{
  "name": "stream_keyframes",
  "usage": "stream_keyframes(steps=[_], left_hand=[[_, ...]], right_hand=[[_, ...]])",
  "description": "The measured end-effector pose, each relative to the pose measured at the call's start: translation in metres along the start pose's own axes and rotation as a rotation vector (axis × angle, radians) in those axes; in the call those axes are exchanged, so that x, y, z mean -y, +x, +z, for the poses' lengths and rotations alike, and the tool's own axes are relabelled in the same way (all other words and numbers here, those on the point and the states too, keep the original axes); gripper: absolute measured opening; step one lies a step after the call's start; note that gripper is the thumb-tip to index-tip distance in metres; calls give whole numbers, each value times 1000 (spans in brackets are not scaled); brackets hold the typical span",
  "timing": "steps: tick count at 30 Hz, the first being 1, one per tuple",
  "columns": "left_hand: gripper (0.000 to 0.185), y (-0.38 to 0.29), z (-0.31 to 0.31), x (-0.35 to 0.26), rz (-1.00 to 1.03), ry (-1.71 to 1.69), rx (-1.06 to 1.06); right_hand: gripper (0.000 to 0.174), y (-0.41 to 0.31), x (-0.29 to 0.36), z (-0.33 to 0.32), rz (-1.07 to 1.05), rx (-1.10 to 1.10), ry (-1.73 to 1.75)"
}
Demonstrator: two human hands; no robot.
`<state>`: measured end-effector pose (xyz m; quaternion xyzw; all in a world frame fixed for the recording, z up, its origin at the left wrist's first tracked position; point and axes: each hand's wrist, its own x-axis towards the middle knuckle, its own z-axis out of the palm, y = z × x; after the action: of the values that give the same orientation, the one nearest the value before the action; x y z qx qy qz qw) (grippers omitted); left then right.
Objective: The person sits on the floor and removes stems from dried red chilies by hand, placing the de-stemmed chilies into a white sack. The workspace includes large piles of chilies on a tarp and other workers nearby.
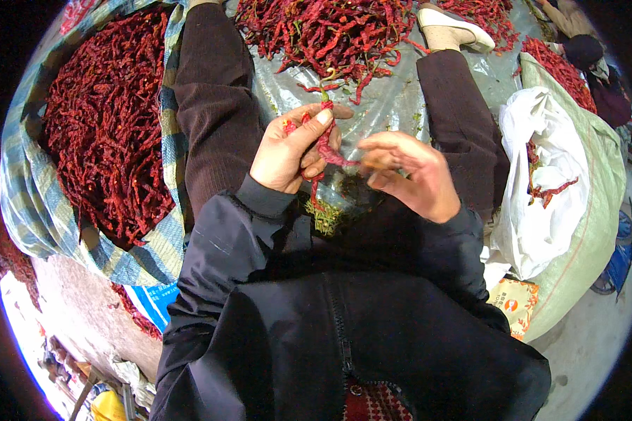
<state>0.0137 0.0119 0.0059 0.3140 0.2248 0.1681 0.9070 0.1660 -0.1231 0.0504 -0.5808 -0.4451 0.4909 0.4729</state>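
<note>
My left hand (295,150) is closed around several dried red chilies. One long wrinkled chili (327,138) is pinched under the thumb, its pale curled stem pointing away from me and its tip towards my right hand. Blurred, my right hand (413,171) is beside that tip with fingers apart; whether it touches the tip I cannot tell. Beyond the hands a heap of dried red chilies (326,31) with stems lies on a clear plastic sheet (400,102). Below the left hand is a small pile of green stems (324,217).
To the left stands a checked woven sack (137,268) full of chilies. At right a white plastic bag (558,247), with a few chilies in it, rests against a pale green sack (605,173). Another person (584,50) is at the far right. My legs flank the sheet.
</note>
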Motion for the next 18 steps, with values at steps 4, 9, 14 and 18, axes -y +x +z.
stream_keyframes(steps=[4, 9, 14, 18], left_hand=[[21, -5, 11, 7, 131, 396, -25], [16, -8, 16, 20, 494, 1015, -98], [16, -2, 13, 22, 591, 1180, -128], [14, -3, 5, 25, 472, 1077, -127]], right_hand=[[28, 6, 23, -7, -471, -341, -847], [28, 20, 13, -7, -555, -127, -1117], [14, 20, -20, 2, -201, -271, -527], [12, 17, -29, -15, 195, -510, 440]])
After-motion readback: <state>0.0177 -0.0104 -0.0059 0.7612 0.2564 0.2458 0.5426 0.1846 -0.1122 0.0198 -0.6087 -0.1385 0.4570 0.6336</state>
